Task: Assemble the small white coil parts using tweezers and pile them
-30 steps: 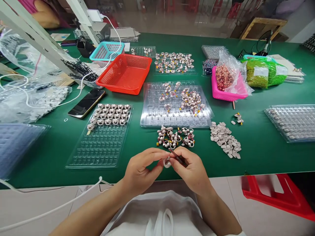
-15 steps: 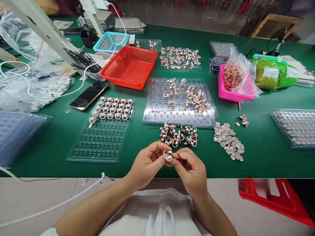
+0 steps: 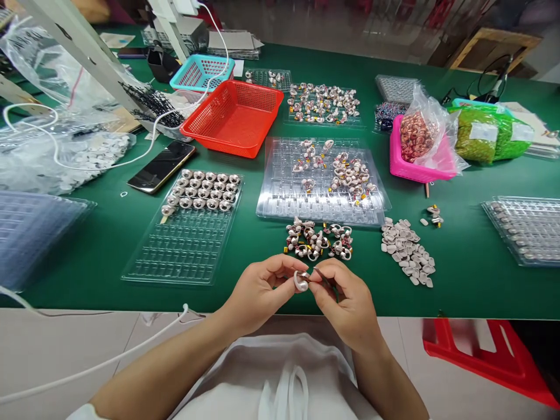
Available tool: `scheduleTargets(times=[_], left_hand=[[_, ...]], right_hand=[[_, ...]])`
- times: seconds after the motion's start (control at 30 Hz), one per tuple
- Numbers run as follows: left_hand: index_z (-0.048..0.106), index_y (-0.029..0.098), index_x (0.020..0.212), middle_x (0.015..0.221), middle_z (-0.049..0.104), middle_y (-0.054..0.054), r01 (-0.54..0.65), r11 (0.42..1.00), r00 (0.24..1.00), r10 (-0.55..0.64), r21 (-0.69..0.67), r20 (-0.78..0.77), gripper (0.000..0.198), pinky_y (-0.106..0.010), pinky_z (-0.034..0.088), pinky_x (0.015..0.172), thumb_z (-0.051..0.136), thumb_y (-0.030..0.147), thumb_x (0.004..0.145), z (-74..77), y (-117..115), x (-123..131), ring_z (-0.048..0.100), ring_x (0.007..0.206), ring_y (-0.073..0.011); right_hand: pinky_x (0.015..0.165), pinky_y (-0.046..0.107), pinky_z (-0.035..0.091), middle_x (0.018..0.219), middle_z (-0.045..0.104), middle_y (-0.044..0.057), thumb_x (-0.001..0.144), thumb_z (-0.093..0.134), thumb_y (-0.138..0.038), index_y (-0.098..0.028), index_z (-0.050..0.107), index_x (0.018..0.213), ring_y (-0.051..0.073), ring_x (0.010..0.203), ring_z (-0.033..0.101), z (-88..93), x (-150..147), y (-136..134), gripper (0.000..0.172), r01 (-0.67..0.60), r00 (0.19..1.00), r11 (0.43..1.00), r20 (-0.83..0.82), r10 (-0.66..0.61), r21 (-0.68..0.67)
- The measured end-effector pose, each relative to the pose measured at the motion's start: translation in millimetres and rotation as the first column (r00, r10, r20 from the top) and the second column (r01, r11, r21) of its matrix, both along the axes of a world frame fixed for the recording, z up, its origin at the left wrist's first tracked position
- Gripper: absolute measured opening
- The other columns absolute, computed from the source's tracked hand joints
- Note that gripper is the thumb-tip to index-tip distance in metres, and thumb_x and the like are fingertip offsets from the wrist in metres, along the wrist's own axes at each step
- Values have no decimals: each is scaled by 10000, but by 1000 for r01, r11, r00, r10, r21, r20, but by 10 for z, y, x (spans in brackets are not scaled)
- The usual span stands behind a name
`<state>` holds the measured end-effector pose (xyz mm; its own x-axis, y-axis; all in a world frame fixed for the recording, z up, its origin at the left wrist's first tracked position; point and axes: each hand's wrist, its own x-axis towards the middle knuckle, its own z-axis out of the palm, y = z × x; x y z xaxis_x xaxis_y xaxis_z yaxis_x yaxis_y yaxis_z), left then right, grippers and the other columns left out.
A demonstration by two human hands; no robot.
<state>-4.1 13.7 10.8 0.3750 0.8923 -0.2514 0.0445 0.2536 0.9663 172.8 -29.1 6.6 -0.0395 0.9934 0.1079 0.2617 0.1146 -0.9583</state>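
My left hand (image 3: 258,294) pinches a small white earbud-like shell (image 3: 300,282) at the near edge of the green table (image 3: 464,274). My right hand (image 3: 347,300) meets it from the right, gripping thin dark tweezers (image 3: 324,277) whose tip touches the shell. Just beyond my hands lies a loose pile of similar wired parts (image 3: 318,241). To its right is a heap of small white caps (image 3: 408,252). A clear tray (image 3: 184,245) at the left holds rows of finished silver pieces (image 3: 201,191) at its far end.
A larger clear tray (image 3: 280,198) with more parts lies centre. Behind are a red basket (image 3: 234,116), a teal basket (image 3: 201,73), a pink bin (image 3: 413,166) with a bag of copper coils and green bags (image 3: 485,134). A phone (image 3: 161,166), white cables and a red stool (image 3: 494,356) are nearby.
My hands have stayed together, turning the white shell slightly between the fingers. The view has shifted a little, so the table's things sit slightly higher and to the right.
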Motion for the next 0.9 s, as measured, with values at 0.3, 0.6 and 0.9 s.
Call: scheduleTargets(times=[0.3, 0.6, 0.9], left_hand=[[740, 140, 895, 759, 754, -31, 24, 990, 996, -11, -136, 92, 176, -236, 581, 697, 796, 260, 780, 49, 50, -4, 694, 706, -139], [712, 135, 885, 687, 719, -8, 61, 964, 981, -10, -260, 192, 352, -258, 602, 631, 864, 407, 719, 52, 48, 53, 680, 612, -132], [711, 117, 856, 626, 706, -2, 128, 937, 981, -72, -325, 179, 384, -228, 571, 540, 879, 418, 687, 88, 115, 31, 638, 515, -106]], right_hand=[[639, 266, 495, 877, 673, 45, 935, 625, -246, -215, 646, 884, 171, 778, 632, -70, 18, -29, 63, -11, 997, 998, -75, 6, -57], [593, 260, 483, 903, 664, 45, 951, 606, -188, -250, 667, 1000, 156, 741, 617, -117, -55, -82, 100, 38, 997, 996, -69, -33, 80], [599, 256, 503, 919, 669, 29, 904, 567, -62, -276, 667, 1099, 147, 741, 636, -50, -22, -54, 306, -67, 993, 975, 106, 46, 212]])
